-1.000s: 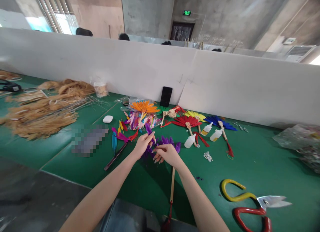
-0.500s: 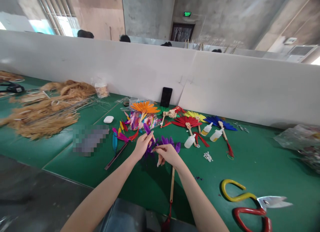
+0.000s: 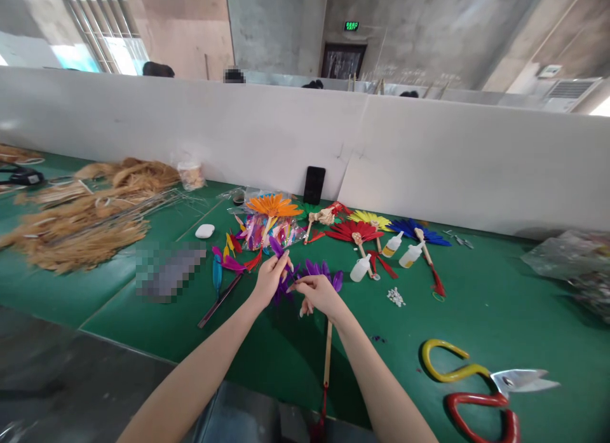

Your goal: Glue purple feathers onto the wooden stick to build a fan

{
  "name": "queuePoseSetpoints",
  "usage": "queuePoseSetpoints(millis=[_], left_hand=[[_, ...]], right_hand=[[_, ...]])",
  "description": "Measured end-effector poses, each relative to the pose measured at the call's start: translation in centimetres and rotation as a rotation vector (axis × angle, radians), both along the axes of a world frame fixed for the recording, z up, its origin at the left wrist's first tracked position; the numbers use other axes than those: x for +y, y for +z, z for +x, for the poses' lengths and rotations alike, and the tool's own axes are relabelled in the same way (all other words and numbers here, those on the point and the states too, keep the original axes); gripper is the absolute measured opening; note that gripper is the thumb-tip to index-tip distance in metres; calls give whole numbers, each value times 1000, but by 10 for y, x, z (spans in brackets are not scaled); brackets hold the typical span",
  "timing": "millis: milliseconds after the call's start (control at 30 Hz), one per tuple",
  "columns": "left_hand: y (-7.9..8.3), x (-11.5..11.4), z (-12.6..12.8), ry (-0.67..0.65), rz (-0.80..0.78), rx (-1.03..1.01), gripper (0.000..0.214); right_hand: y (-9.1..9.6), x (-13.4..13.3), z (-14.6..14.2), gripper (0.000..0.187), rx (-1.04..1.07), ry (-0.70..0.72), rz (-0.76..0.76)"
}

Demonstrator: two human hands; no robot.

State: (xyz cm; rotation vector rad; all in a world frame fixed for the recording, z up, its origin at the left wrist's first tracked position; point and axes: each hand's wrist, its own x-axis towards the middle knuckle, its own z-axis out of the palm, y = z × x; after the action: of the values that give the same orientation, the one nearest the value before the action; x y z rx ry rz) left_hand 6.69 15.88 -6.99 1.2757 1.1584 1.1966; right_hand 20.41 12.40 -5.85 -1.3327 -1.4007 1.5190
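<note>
Over on the left of the counter point(image 3: 476, 303), fibre bundles point(image 3: 76, 233) are lying; scissors point(image 3: 500, 381) are resting front right. Beyond the left hand point(image 3: 269, 281) and right hand point(image 3: 318, 293), feather fans point(image 3: 350, 234) are lying before a phone point(image 3: 314, 185) and partition point(image 3: 267, 131). Beads point(image 3: 395, 297) are sitting before the squeeze bottles point(image 3: 360, 269).

Bare arms point(image 3: 204, 367) over here, lol
My left forearm point(image 3: 230, 335) and right forearm point(image 3: 369, 367) are both uncovered, wrists point(image 3: 339, 312) too, and the nails point(image 3: 301, 313) on my right hand point(image 3: 315, 293) look kinda long.
</note>
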Motion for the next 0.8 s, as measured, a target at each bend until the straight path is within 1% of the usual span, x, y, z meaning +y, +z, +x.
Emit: queuePoseSetpoints(millis=[300,567,800], left_hand=[[1,-1,1,10,10,8,39],[1,-2,3,20,20,3,39],[1,-4,6,0,3,10,38]], right_hand=[[6,-1,1,22,0,-9,-14],[-1,2,2,18,-4,-8,-9],[-7,5,2,17,-29,-38,1]])
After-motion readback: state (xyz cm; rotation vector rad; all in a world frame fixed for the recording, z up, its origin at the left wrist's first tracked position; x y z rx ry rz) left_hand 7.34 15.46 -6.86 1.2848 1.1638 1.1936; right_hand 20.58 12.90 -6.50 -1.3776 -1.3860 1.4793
